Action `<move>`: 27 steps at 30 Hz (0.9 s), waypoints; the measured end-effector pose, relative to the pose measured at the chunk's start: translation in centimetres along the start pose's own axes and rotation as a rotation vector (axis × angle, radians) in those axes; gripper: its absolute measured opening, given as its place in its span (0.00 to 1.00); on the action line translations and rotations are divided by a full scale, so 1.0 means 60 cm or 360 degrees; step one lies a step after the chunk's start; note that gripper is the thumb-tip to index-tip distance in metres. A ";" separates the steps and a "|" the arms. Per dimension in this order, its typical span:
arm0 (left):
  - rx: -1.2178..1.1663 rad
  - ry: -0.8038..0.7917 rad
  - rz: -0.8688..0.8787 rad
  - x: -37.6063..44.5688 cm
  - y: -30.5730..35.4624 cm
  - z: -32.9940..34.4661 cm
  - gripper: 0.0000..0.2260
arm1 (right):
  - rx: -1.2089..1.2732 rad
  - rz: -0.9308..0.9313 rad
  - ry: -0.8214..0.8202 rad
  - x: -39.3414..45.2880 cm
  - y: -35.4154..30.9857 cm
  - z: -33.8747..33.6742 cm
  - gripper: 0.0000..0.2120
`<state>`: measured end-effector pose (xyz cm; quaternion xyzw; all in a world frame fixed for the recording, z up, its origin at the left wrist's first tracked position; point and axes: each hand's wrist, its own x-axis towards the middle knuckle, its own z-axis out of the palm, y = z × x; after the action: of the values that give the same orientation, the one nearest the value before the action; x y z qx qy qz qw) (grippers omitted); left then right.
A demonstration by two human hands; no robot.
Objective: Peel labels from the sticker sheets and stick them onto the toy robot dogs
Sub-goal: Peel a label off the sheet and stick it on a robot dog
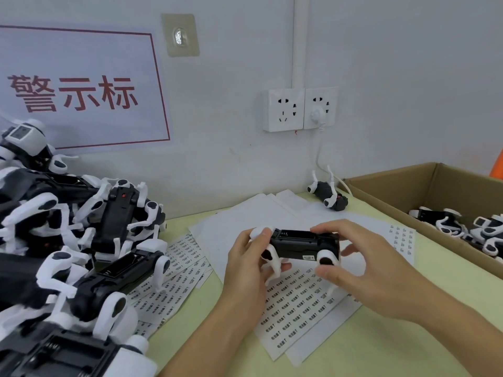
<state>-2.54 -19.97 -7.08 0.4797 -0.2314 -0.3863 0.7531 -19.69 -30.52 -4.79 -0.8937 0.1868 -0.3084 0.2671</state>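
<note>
Bench [408, 336] has a big pile of toy robot dogs [68, 240] on the left, sticker sheets [294, 303] spread in the middle. One dog [302, 244] is belly-up above the sheets, left hand [246, 268] gripping its left end, right hand [362, 270] pinching the right end.

- Two hands: left hand [249, 263], right hand [362, 268]
- One held toy dog [302, 244], one lone dog [328, 193] by the wall
- Piled dogs [81, 240]: too tangled to count
- One cardboard box [408, 191]
- Two wall sockets [300, 108]
- One sign [79, 91]
</note>
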 end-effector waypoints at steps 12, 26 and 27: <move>0.0041 -0.0017 0.0077 0.002 -0.007 0.001 0.11 | 0.0322 0.0541 0.0202 0.011 0.037 -0.009 0.11; 0.0151 -0.0012 0.0055 0.000 -0.006 0.002 0.08 | 0.2376 0.1127 0.1475 -0.013 0.179 -0.161 0.19; 0.0145 -0.0016 0.0057 0.000 -0.006 0.003 0.08 | 0.2403 0.1094 0.1547 -0.016 0.187 -0.167 0.19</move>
<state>-2.78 -20.15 -7.35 0.5073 -0.2612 -0.3642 0.7360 -28.80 -42.50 -5.20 -0.1570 0.2810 -0.5890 0.7413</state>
